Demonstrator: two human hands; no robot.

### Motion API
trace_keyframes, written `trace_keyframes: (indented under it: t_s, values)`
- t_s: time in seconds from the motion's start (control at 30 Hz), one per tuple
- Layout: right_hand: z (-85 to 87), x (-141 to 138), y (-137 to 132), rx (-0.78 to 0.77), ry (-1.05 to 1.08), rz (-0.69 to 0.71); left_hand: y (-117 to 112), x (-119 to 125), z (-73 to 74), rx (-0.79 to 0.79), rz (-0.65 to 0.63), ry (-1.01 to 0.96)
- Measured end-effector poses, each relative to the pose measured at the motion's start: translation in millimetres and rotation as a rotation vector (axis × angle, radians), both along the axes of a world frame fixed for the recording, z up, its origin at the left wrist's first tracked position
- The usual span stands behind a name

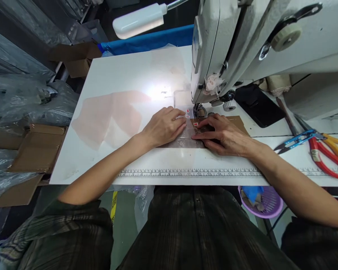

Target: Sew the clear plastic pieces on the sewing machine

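A clear plastic piece [187, 141] with small red marks lies under the front of a white sewing machine [210, 48], close to its needle and presser foot [197, 108]. Brown sheet material [238, 122] shows beside and beneath it. My left hand [166, 125] rests on the left part of the plastic, fingers bent slightly and lying on it. To the right, my right hand [224, 135] has its fingers spread, tips pressing the plastic and the brown material just in front of the needle. The palms hide some of both layers.
A measuring tape [188, 173] runs along the front edge of the white table [124, 75]. On the right lie a black phone [260, 105], blue nippers [295, 140] and red-handled scissors [326, 161]. A lamp [141, 20] hangs above; cardboard [36, 150] is left, a purple basket [273, 204] below.
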State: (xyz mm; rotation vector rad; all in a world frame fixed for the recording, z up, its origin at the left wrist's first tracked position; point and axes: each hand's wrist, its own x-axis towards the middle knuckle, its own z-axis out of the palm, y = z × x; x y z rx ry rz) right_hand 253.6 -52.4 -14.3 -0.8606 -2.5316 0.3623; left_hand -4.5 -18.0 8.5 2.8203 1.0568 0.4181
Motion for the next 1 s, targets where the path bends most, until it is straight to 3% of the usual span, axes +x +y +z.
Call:
trace_keyframes:
  t_s: [0.17, 0.27, 0.67, 1.0]
  values:
    - [-2.6, -2, 2, 0.012, 0.081, -0.034, 18, 16, -0.6, 0.082, -0.104, 0.231]
    - [-5.5, -4, 3, 0.013, 0.131, -0.095, 28, 19, 0.8, 0.108, -0.122, 0.271]
    - [-6.0, -6, 1, 0.053, 0.104, -0.135, 36, 7, -7.9, 0.023, -0.152, 0.112]
    - [-8.7, -4, 1, 0.044, 0.105, -0.154, 41, 5, -20.4, 0.164, -0.180, 0.050]
